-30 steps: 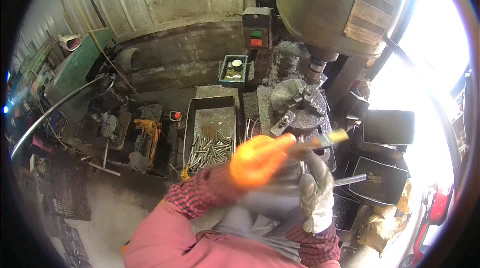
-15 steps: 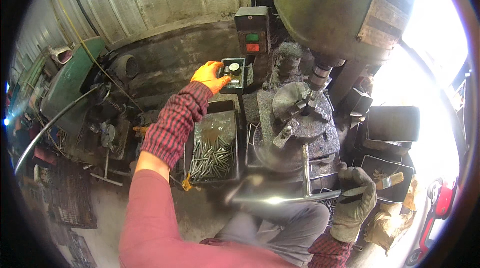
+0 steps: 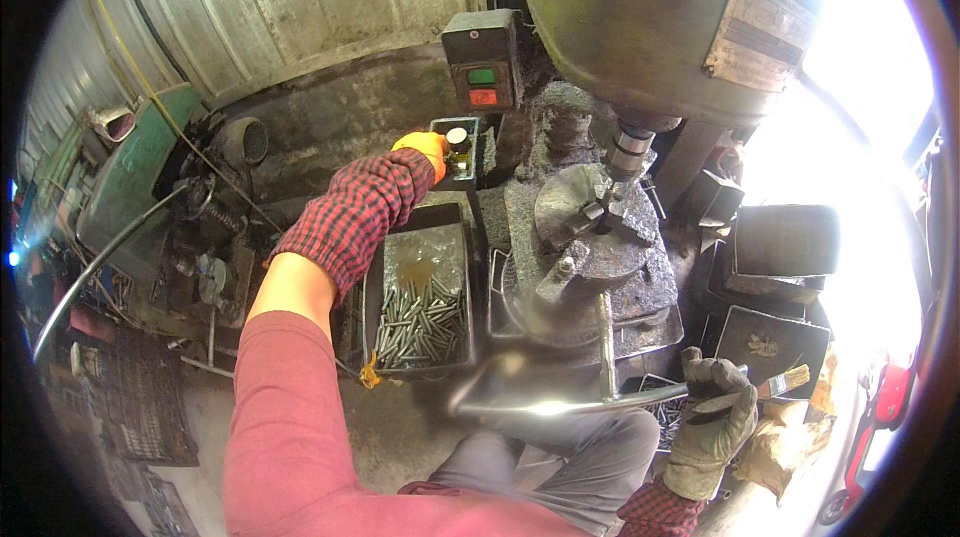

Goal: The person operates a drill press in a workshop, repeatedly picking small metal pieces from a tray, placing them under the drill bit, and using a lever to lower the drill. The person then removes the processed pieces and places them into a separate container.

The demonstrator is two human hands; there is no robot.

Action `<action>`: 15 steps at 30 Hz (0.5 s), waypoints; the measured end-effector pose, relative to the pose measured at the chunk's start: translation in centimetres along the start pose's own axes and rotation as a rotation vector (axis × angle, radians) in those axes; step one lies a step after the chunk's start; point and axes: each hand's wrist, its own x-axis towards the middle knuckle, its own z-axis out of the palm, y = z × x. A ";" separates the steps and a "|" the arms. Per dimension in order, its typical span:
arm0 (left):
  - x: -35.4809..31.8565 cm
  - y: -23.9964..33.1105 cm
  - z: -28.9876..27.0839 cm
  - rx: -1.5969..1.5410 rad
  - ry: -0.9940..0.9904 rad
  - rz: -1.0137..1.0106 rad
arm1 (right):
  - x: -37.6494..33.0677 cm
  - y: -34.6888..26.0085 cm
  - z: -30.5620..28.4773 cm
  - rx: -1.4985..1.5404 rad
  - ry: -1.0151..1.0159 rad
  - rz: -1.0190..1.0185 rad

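My left hand [image 3: 425, 147], in an orange glove, reaches to the left side of a small dark box [image 3: 474, 162]. Inside the box a round pale-topped piece [image 3: 457, 136] shows beside the glove. The fingers look drawn together, but what they hold, if anything, is hidden. At the lower right my right hand [image 3: 705, 427], in a grey work glove, curls loosely around the dark handle of a brush [image 3: 783, 383], bristles pointing right. Its fingers are near the end of a shiny metal lever [image 3: 560, 405].
A drill press chuck [image 3: 630, 149] hangs over a jawed round chuck [image 3: 570, 217] on a chip-covered table. Left of it stands a metal bin [image 3: 425, 249] with many short steel pins. A switch box [image 3: 481, 67] is behind; more bins [image 3: 785, 242] stand right.
My left hand's fingers, spread over the small box before, are drawn together at its left side. My right hand has lowered slightly with the brush. The whole view has shifted a little.
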 end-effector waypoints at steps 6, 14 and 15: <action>-0.1 -2.9 0.4 -0.639 0.275 -0.016 | 0.1 -0.3 -1.0 -0.054 -0.038 -0.026; -2.4 -4.3 -2.3 -0.929 0.280 -0.015 | 0.2 0.4 -1.9 -0.101 0.020 -0.059; -2.6 -4.7 -2.5 -0.953 0.313 -0.003 | 0.2 0.4 -2.0 -0.086 0.000 -0.071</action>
